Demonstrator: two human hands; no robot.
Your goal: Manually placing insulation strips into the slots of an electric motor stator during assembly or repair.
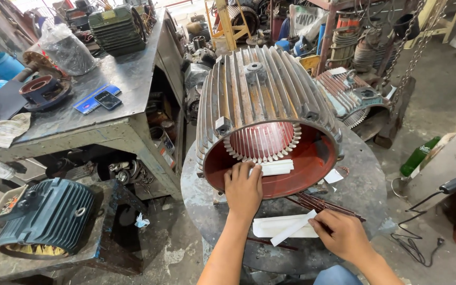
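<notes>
I see one big ribbed motor shell (265, 100) lying on the round counter (368, 184). My left hand (244, 190) pushes one white paper strip (275, 168) into it, grip together on the strip. My right hand (341, 235) pinches another strip (291, 230). A green bottle (418, 156) stands well apart.

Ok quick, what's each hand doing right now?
Left hand: fingers curled on a white paper strip at the motor housing opening.
Right hand: closed, pinching another white strip.
</notes>
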